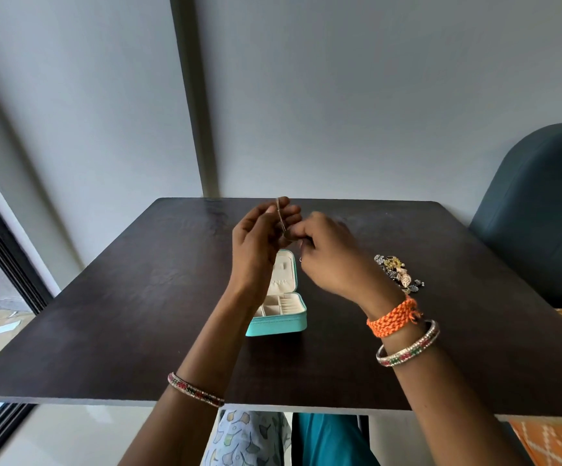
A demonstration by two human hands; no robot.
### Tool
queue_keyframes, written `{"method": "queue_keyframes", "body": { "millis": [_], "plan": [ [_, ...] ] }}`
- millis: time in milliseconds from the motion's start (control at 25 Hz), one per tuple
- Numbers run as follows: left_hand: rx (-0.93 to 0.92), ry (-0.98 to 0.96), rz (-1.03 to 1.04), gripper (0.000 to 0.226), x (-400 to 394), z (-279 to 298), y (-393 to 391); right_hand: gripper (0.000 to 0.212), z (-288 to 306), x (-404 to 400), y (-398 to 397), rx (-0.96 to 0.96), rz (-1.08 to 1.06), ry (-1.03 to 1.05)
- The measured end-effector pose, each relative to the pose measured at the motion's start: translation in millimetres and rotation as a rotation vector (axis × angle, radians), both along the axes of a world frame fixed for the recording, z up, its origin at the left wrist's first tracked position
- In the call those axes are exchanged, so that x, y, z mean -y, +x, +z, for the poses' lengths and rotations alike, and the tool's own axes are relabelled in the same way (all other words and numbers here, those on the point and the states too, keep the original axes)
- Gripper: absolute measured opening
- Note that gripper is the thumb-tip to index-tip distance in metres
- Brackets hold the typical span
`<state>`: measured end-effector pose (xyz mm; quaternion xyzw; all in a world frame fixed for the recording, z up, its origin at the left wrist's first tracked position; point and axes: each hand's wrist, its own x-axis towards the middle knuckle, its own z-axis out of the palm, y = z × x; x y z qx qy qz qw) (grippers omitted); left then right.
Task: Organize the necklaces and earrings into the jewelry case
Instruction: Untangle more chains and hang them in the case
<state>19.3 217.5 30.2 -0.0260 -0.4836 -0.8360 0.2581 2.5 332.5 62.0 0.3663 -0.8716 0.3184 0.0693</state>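
Both hands are up above the dark table (138,297), raised over the far end of the open turquoise jewelry case (281,311). The left hand (259,240) stands nearly upright, palm turned to the right, fingers extended toward the far edge, with a thin gold necklace chain (281,215) draped along its fingers and running down toward the thumb. The right hand (326,253) comes in from the right, knuckles up, wrist bent, fingertips bunched and pinching the lower end of that chain right where the two hands meet. So both hands are closed on the chain, the left loosely, the right in a tight fingertip pinch.

The case sits on the table just below the hands, lid tipped back on the far side, cream-lined compartments showing on the near side; what lies in them is too small to tell. To the right, near the right wrist, a small heap of earrings and jewelry (398,274) rests on the table. Both forearms reach in from the near edge, a beaded bangle on each, an orange braided thread (392,319) on the right wrist.
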Motion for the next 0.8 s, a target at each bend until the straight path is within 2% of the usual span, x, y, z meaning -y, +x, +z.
{"method": "queue_keyframes", "body": {
  "millis": [120, 320, 480, 560, 640, 720, 800],
  "plan": [
    [-0.006, -0.134, -0.006, 0.025, -6, -1, 3, 0.022, 15, -4, 2, -0.133, -0.065, -0.029],
    [0.082, -0.062, -0.156, 0.023, -11, 3, 3, 0.018, 23, -14, -10, -0.104, -0.050, -0.244],
    [0.128, -0.092, -0.206, 0.026, -10, 5, 6, 0.021, 13, -11, -14, -0.235, -0.005, -0.279],
    [0.159, -0.187, -0.221, 0.020, -5, 7, 7, 0.021, 4, -9, -18, -0.249, -0.007, -0.325],
    [0.202, -0.375, -0.231, 0.009, 4, 10, 8, 0.021, -4, -8, -20, -0.196, -0.012, -0.400],
    [0.250, -0.539, -0.254, 0.009, 10, 12, 9, 0.019, -11, -6, -23, -0.148, -0.009, -0.462],
    [0.276, -0.571, -0.257, 0.012, 13, 14, 9, 0.016, -18, -4, -29, -0.036, 0.005, -0.524]
  ]
}}
